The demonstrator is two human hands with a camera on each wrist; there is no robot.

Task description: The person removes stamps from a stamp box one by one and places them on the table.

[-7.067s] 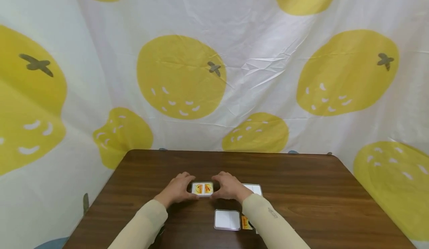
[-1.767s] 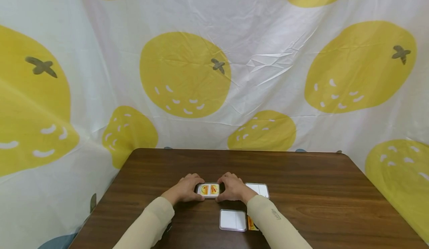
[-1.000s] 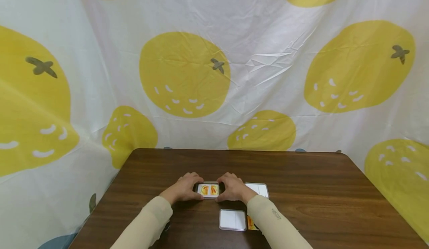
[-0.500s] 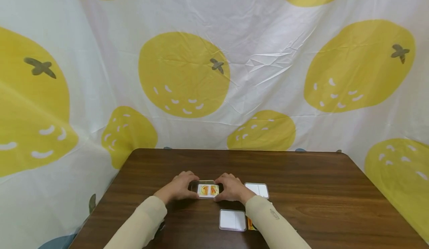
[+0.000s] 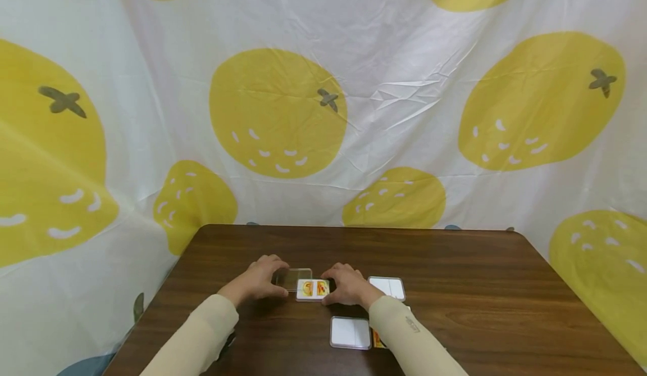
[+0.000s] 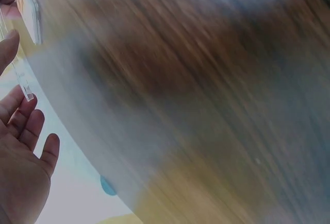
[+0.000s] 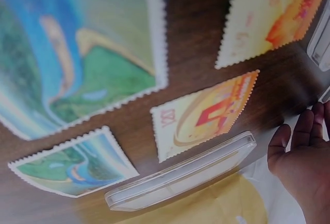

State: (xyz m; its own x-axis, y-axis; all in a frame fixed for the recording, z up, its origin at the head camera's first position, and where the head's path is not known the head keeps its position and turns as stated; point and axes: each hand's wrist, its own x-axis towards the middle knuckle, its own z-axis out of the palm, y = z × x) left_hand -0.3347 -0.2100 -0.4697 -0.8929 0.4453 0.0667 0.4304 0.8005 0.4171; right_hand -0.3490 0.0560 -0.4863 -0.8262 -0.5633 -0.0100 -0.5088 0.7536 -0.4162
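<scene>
My left hand (image 5: pixel 260 279) pinches the edge of a clear plastic lid (image 5: pixel 298 273) between thumb and fingers. In the left wrist view, this lid (image 6: pixel 21 77) is seen nearly edge-on. The lid stands up and left of a white-backed stamp case base (image 5: pixel 312 297), partly overlapping it in the head view. Two orange-and-yellow stamps (image 5: pixel 307 289) lie side by side in the base. Thumb and fingers of my right hand (image 5: pixel 347 285) hold the base's right end. In the right wrist view, the right hand (image 7: pixel 304 157) shows only in part.
A closed case with a white insert (image 5: pixel 386 287) lies right of my right hand, and another white case (image 5: pixel 350 332) nearer me. Loose stamps lie under the right forearm: an orange one (image 7: pixel 206 116) and green-blue ones (image 7: pixel 77 165). The table (image 5: pixel 455 275) is dark wood, backed by lemon-print cloth.
The clear lid, earlier over the stamps, has come off the base and moved left and away with my left hand. My right hand and the base have barely moved.
</scene>
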